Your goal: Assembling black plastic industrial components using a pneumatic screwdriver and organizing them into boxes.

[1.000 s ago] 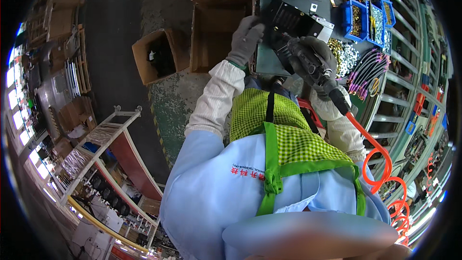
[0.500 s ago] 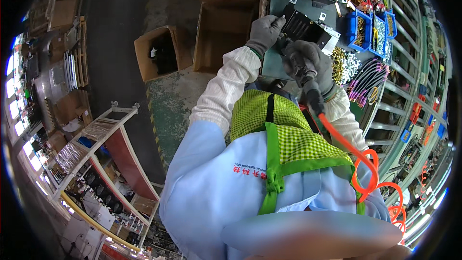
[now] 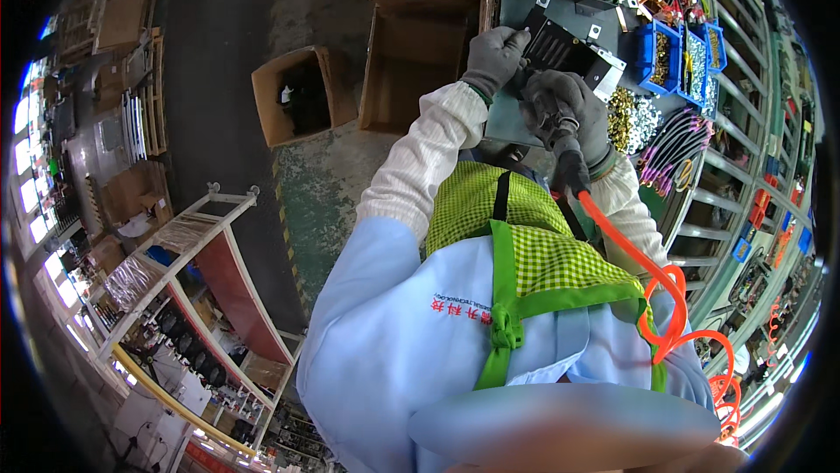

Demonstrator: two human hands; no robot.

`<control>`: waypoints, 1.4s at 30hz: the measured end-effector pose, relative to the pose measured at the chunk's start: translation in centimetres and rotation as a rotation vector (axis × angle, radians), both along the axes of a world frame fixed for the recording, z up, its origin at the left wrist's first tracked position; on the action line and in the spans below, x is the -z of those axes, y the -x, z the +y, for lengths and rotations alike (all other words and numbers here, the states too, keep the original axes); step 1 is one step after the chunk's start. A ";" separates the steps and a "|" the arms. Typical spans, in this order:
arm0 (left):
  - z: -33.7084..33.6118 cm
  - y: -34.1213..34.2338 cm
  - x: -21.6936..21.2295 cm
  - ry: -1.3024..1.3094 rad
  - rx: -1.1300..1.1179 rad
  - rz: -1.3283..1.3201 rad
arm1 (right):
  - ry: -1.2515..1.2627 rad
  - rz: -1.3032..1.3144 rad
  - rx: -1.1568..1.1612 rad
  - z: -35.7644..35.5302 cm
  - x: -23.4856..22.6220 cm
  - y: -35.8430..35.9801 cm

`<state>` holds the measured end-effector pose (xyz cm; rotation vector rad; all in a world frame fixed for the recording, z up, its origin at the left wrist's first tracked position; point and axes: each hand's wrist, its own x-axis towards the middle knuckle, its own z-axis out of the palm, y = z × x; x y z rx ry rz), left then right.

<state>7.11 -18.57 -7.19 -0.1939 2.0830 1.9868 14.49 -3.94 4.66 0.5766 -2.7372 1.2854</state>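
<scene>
A black slotted metal bracket [image 3: 553,46] with pale tabs lies on the dark workbench [image 3: 518,7]. Gloved in grey, my left hand [image 3: 495,58] is closed at the bracket's left edge, thumb and forefinger pinching there. Whatever small piece may sit between those fingertips is too small to make out. My right hand [image 3: 573,104], in a matching glove, wraps round an air screwdriver [image 3: 560,123]. Its front end points at the bracket's near left side, where the tip is hidden by my hands. An orange coiled air hose [image 3: 623,244] runs from the tool's rear past my right side.
Blue bins [image 3: 656,56] of small hardware stand right of the bracket. Nearer are loose brass screws [image 3: 620,114], silver hardware [image 3: 645,114] and a bundle of black cables [image 3: 674,151]. Cardboard boxes [image 3: 408,70] sit left of the bench. A wheeled rack [image 3: 229,285] stands at lower left.
The whole view has shifted slightly to the right. Both hands, the screwdriver and the bracket keep nearly the same places relative to one another.
</scene>
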 end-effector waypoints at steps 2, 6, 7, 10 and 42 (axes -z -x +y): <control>0.0 0.0 0.0 0.013 0.017 -0.003 | -0.021 -0.012 0.007 0.2 0.2 -0.1; 0.1 0.1 0.1 -0.004 0.010 -0.006 | 0.144 -0.097 0.081 0.6 0.6 -0.1; 0.1 0.0 0.2 0.033 0.007 -0.031 | 0.145 -0.095 0.062 0.7 0.7 0.1; 0.2 0.2 0.6 0.068 -0.010 0.036 | 0.155 -0.094 0.013 1.0 0.7 0.3; 24.8 -7.7 9.1 1.103 1.210 0.419 | 0.460 0.012 0.750 27.0 -3.5 -23.7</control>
